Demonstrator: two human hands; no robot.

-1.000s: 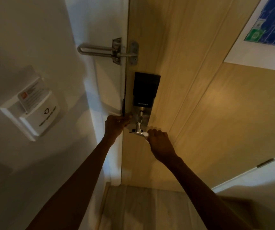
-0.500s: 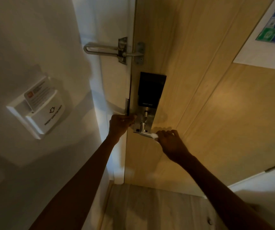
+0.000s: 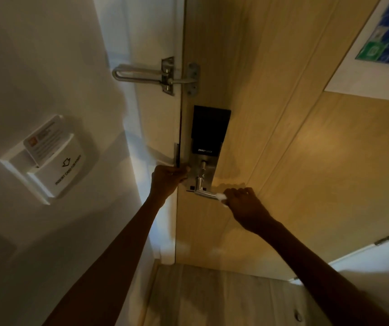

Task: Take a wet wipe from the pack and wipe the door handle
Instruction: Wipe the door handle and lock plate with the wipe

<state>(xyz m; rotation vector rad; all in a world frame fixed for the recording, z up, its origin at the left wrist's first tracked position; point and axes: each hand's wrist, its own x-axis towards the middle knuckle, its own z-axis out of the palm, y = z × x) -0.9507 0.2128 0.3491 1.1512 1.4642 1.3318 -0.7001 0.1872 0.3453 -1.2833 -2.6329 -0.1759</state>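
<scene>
Head view: right grip [image 3: 242,203] pinches wet wipe [image 3: 221,196] at the free end of door handle [image 3: 206,195], which runs leftward toward left grip [image 3: 167,180], clamped on door edge [image 3: 184,128].

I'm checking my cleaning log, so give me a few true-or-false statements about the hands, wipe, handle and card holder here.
The right hand presses the wipe on the free end of the handle. True.
The left hand holds a wipe pack. False: it grips the door by its edge.
A card sits in the wall holder. True.
The metal latch sits below the handle. False: it is above.
</scene>
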